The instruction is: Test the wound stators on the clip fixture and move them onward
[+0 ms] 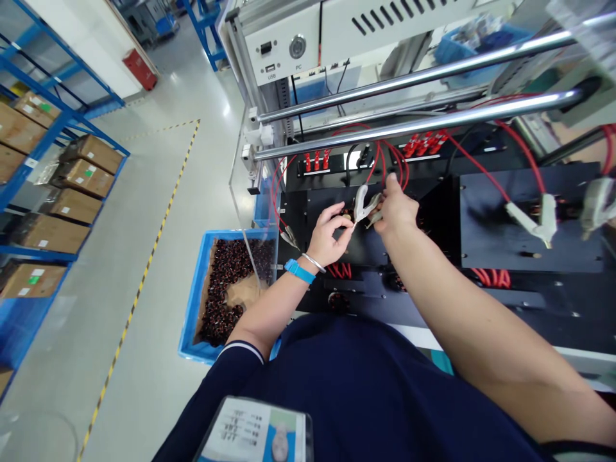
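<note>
Over the black panel [317,199] of a machine, my left hand [330,237] has thumb and forefinger pinched at the tip of a white clip [360,204]; whatever thin thing lies between them is too small to name. Just right of it, my right hand [395,208] is closed around a second pale clip [375,215], largely hidden by the fingers. Red wires [380,160] run up from the clips. More white clips hang at the right [539,221] and far right [598,204].
A blue bin [192,301] of small dark coils [226,263] stands at the left, beside a clear plastic guard [240,186]. Two metal rods [409,128] cross above the hands. Another clip [289,237] rests at the panel's left edge. Shelves hold cardboard boxes [77,215].
</note>
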{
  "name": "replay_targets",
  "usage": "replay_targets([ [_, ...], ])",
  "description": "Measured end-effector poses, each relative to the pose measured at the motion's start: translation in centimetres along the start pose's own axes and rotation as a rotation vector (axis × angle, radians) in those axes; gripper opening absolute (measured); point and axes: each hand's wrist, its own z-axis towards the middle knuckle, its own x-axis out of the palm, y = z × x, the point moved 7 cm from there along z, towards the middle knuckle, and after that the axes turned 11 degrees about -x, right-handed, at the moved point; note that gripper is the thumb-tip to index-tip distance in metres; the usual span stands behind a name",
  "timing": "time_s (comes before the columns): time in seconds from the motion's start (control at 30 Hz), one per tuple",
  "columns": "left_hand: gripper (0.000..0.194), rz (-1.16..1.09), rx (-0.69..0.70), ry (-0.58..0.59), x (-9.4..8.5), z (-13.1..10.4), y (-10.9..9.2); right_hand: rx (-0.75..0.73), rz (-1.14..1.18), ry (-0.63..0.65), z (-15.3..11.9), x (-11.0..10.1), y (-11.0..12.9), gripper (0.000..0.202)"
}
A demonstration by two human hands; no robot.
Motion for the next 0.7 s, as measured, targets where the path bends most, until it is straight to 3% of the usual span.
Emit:
replay_targets([
  [0.2,0.008,-0.019,-0.012,-0.032,-0.2,-0.5,0.3,-0.084,-0.049,0.052,0.4,-0.6,0.4,0.027],
  [0.3,0.009,-0.035,-0.009,-0.057,-0.4,-0.6,0.2,-0.235,-0.141,-0.001,1.3,-1.6,0.8,0.023],
  [0.43,0.008,-0.047,0.017,-0.065,-1.2,-1.3,-0.2,-0.572,-0.372,-0.005,1.2,-2.8,2.1,0.039],
  [0.53,0.028,-0.036,-0.093,-0.275,-3.6,-3.3,1.6,-1.003,-0.532,0.171,-1.5,-2.1,3.9,0.028],
  [0.63,0.049,-0.042,-0.413,-0.564,-5.9,-6.6,6.0,-1.361,-0.681,0.485,-5.7,-0.6,3.9,0.015],
  [0.7,0.060,-0.093,-0.626,-0.621,-5.9,-8.1,9.0,-1.471,-0.845,0.652,-7.7,0.1,2.5,0.016],
])
